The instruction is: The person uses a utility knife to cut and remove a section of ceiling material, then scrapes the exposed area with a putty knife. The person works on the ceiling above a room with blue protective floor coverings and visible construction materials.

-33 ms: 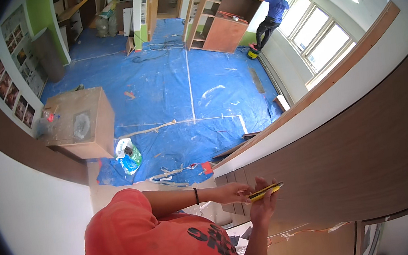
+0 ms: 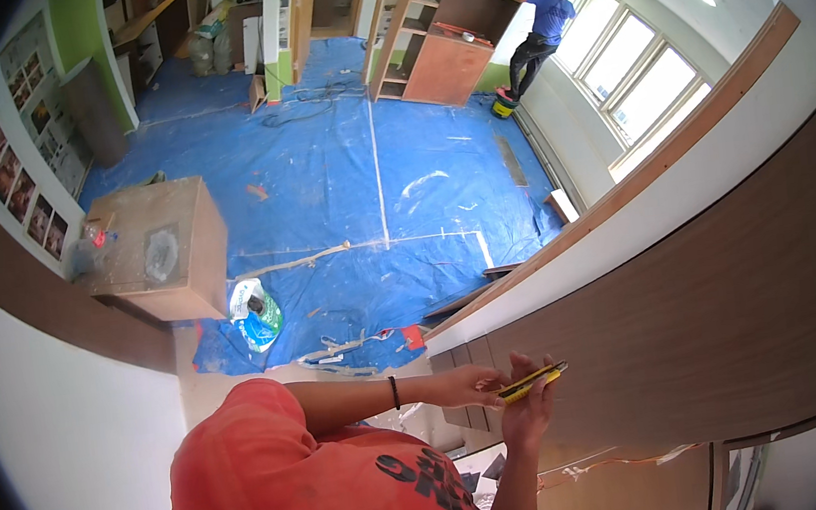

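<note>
In front of my red shirt (image 2: 292, 470), both hands meet at a yellow and black utility knife (image 2: 531, 384). My left hand (image 2: 470, 386), below a dark wrist bracelet (image 2: 395, 392), is closed at the knife's near end. My right hand (image 2: 525, 425) comes up from below with its fingers curled round the handle. The knife's tip points to the right, toward a long brown wood-grain panel (image 2: 698, 323). Part of each hand's grip is hidden behind the knife and fingers.
Blue sheeting (image 2: 320, 184) covers the floor beyond, with a wooden box (image 2: 205, 238), a white-green bag (image 2: 256, 318) and wood strips (image 2: 293, 263) on it. A person in blue (image 2: 552, 17) stands on a bucket (image 2: 504, 106) by the windows. Orange wire (image 2: 643, 460) lies below the panel.
</note>
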`<state>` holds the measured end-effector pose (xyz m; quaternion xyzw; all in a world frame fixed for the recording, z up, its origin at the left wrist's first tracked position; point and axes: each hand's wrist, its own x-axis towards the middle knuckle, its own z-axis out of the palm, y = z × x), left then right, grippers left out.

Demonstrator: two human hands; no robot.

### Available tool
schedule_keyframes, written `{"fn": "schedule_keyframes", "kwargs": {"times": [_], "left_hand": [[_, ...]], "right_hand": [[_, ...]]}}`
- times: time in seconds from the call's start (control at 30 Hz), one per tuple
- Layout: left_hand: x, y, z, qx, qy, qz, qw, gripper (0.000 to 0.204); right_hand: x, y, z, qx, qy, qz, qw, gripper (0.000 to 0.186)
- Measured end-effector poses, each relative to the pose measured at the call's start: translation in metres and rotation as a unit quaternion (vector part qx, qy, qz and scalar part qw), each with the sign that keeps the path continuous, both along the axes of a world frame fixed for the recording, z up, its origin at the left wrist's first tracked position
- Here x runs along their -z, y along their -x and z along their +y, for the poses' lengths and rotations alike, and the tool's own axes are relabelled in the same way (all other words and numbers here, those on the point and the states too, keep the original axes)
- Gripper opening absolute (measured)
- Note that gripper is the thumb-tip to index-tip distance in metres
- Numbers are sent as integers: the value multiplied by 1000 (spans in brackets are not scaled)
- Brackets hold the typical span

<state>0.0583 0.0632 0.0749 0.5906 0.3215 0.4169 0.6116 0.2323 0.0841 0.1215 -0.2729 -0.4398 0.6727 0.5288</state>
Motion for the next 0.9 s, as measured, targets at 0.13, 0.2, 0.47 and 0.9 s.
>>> {"fn": "schedule_keyframes", "kwargs": {"times": [0.13,0.2,0.47,0.9], "left_hand": [[-18,19,28,75,52,-34,995,50],[-22,20,38,132,72,-98,984,55],[-25,8,77,156,113,-92,977,68],[-197,-4,143,-49,-361,-39,931,82]], "right_hand": [[-19,21,18,-18,-19,-18,999,55],[-24,24,23,-14,-24,-31,999,55],[-44,18,41,-29,-89,-40,995,52],[-190,22,88,135,-235,-119,955,35]]}}
